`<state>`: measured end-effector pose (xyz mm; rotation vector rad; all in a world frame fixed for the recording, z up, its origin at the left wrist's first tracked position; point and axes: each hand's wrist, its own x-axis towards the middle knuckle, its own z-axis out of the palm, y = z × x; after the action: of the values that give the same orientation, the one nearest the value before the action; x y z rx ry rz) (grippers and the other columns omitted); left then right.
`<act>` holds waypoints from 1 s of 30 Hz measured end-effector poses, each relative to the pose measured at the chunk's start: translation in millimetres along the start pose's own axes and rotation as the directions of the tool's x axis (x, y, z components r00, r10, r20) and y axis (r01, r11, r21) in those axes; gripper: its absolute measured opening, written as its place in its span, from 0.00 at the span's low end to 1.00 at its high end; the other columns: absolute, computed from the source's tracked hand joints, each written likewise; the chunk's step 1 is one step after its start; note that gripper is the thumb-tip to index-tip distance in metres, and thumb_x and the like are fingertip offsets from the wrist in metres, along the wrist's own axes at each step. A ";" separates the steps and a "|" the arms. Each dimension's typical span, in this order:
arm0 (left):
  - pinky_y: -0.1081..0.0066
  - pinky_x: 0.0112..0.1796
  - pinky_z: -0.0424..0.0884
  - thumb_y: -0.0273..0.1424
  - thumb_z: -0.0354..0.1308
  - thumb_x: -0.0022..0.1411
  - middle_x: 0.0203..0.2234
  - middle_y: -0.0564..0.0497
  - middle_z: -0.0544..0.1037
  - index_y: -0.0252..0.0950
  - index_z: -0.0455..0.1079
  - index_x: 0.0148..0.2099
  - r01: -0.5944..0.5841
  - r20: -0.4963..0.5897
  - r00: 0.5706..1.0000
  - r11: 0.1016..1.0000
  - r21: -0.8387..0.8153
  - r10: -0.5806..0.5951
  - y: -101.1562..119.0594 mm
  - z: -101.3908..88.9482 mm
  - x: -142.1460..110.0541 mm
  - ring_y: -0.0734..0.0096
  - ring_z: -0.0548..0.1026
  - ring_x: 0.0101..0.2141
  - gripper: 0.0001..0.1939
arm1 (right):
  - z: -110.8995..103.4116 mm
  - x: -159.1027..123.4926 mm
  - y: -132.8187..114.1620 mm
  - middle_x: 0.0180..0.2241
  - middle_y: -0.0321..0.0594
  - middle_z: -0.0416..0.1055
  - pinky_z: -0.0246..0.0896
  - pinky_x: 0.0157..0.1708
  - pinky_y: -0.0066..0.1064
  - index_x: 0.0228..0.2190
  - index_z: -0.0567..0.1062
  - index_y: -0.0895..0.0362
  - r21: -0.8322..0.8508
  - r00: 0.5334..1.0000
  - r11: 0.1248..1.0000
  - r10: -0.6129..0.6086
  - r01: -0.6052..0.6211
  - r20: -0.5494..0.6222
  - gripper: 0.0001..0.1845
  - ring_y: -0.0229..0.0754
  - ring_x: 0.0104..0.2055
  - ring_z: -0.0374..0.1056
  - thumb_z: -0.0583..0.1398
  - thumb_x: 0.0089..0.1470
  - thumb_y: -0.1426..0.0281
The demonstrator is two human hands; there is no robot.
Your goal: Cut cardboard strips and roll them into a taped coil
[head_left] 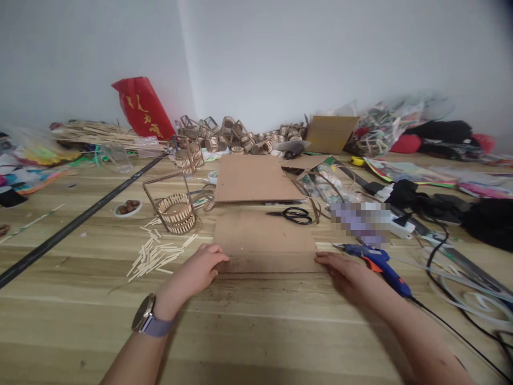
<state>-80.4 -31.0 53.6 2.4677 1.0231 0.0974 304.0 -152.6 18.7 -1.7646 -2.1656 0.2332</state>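
A brown cardboard sheet [260, 235] lies on the table in front of me, its near edge towards my body. At its left near corner, my left hand [202, 270] grips the edge with fingers and thumb drawn together. On the opposite side my right hand [340, 270] has its fingers closed over the right edge. Black-handled scissors [296, 215] rest on the far part of the sheet. A blue glue gun [379, 264] lies just right of my right hand. Beyond my left hand stand a small basket with a tall handle [176, 214] and a pile of thin wooden sticks [154, 256].
A cardboard box [256, 179] sits behind the sheet. Several small baskets [236, 133] are heaped along the wall beside a red bag [142, 107]. A white bowl [128, 207] holds brown balls. Cables and a power strip [401, 227] crowd the right side.
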 end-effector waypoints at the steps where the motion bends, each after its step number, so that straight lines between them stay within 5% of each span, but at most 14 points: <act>1: 0.62 0.53 0.64 0.15 0.50 0.54 0.47 0.46 0.72 0.37 0.73 0.51 -0.004 -0.007 1.000 1.000 -0.001 0.004 -0.8 0.7 -0.3 0.59 0.67 0.49 0.25 | -0.3 0.0 -0.9 0.50 0.49 0.76 0.67 0.54 0.45 0.47 0.78 0.57 -0.004 1.000 1.000 0.001 -0.001 -0.003 0.22 0.50 0.54 0.71 0.53 0.53 0.77; 30: 0.62 0.52 0.65 0.15 0.52 0.55 0.47 0.46 0.72 0.37 0.72 0.50 0.035 0.010 0.999 0.999 0.018 -0.036 4.6 -4.3 -2.5 0.60 0.68 0.50 0.22 | 3.1 0.4 -1.5 0.46 0.52 0.78 0.72 0.49 0.46 0.43 0.80 0.59 -0.101 0.995 0.993 -0.063 0.056 -0.071 0.19 0.53 0.49 0.75 0.52 0.57 0.68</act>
<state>-80.2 -33.9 59.8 2.4624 1.0672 0.0638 301.5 -152.3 16.4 -1.7287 -2.2073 0.0461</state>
